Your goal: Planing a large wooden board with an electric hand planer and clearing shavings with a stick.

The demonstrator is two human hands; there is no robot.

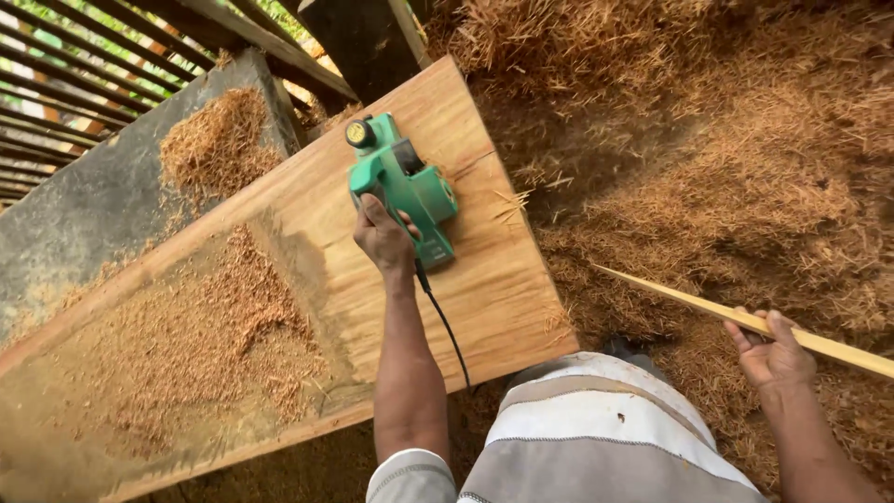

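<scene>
Hands apart — left hand grips green planer on plank, right hand holds thin strip.

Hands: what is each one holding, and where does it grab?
The left hand grips the green electric planer by its rear handle. The right hand holds a thin wooden strip partway along its length.

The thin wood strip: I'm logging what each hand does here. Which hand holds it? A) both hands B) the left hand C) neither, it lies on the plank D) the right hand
D: the right hand grips the thin wood strip over the shavings, while the left hand is on the green power planer.
</scene>
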